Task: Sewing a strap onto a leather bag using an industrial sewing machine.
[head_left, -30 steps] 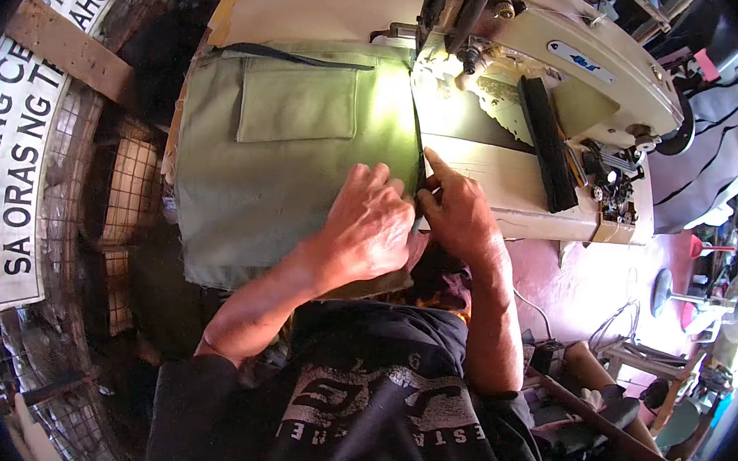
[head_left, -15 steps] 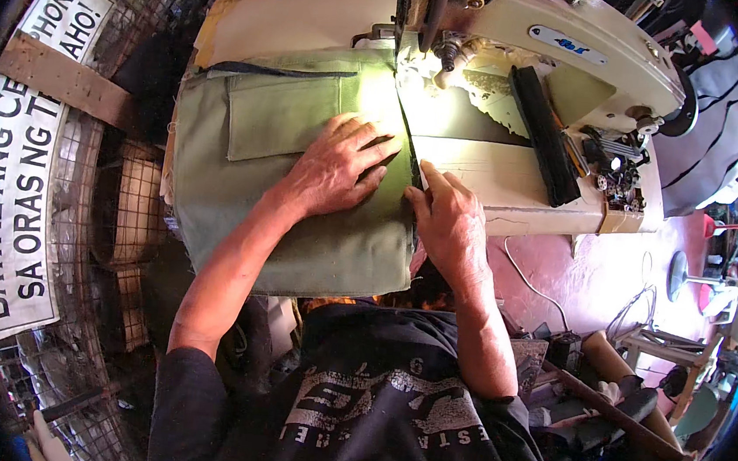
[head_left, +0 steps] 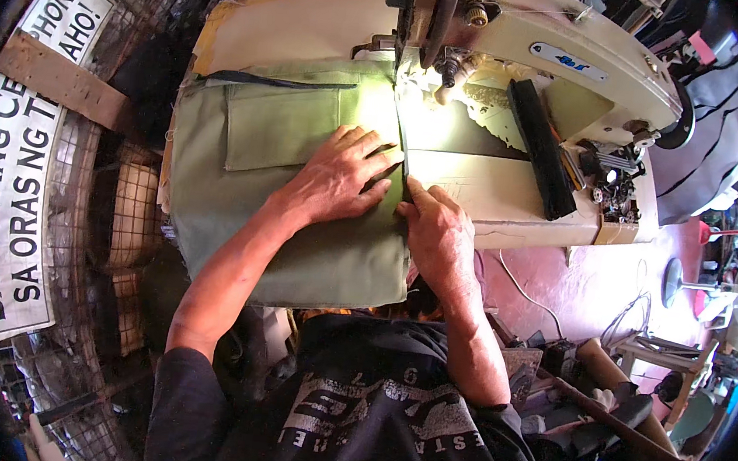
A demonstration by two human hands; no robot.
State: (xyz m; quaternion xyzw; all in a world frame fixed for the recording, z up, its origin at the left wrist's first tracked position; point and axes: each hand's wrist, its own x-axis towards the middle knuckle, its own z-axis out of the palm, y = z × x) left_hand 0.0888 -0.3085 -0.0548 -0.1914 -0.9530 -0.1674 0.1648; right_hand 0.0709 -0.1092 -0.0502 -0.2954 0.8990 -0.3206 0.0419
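Observation:
A green fabric panel (head_left: 296,259) with a sewn-on flat pocket (head_left: 281,126) lies on the sewing machine's table, its right edge running up to the needle area. My left hand (head_left: 339,175) rests flat on the panel beside the pocket, fingers stretched forward and slightly apart. A narrow dark strip (head_left: 403,124) runs along the panel's right edge. There my right hand (head_left: 439,232) pinches the edge between thumb and forefinger. The sewing machine (head_left: 525,47) stands ahead, its lamp lighting the cloth brightly; glare hides the needle point.
Right of the cloth, a long black bar-shaped object (head_left: 543,149) lies on the machine table (head_left: 475,227). Beyond it are small metal parts (head_left: 615,182). A wire grille and a white sign (head_left: 18,182) stand at left. Wooden pieces and clutter fill the lower right.
The view has shifted slightly, so the machine and cloth sit a little lower. My right hand is slightly farther left along the panel's edge; my left hand stays flat on the cloth.

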